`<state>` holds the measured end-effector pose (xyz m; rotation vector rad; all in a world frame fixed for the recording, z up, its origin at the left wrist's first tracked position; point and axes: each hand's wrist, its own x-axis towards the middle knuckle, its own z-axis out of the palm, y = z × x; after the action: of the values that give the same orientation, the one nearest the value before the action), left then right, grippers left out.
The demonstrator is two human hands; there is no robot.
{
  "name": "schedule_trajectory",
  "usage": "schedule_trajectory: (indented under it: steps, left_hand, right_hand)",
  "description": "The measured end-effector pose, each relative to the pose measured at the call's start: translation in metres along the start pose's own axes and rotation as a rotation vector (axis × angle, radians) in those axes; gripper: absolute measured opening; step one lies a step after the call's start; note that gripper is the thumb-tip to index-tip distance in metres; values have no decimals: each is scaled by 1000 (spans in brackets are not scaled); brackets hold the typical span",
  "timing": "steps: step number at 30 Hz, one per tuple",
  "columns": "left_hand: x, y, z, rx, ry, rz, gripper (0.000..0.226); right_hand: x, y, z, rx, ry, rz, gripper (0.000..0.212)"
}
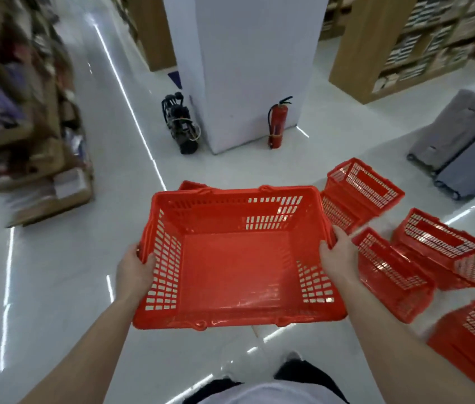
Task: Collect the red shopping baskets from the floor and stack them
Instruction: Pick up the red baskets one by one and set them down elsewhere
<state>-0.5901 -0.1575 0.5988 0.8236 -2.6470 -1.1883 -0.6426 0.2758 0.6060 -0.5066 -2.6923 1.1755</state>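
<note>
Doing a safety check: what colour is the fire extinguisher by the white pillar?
The fire extinguisher is red; head view.

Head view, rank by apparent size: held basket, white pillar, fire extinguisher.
1. held basket and white pillar: unranked; the basket is near the camera, the pillar cropped at top.
2. fire extinguisher: clearly smallest.

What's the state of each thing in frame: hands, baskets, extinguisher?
held basket: upright, empty, held in both hands
left hand: grips its left rim
right hand: grips its right rim
floor baskets: tipped over, to the right
fire extinguisher: upright by the white pillar
</note>
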Motion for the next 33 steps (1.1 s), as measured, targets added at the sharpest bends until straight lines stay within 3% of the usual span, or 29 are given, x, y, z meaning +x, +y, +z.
schedule_trajectory:
  steps: [7,14,27,33]
  left_hand:
    - [82,-28,-21,-27,26,-86,38]
    - [209,-26,12,25,-33,-121,38]
    - [473,-30,129,344,-290,-191,50]
    - [554,-57,192,351,-402,-154,52]
  right_hand:
    - [49,-61,84,-15,-70,-28,39]
    - [145,-79,185,10,-135,1,35]
    - [300,-68,361,24,-390,262,44]
    - [306,-41,428,80,-320,433,37]
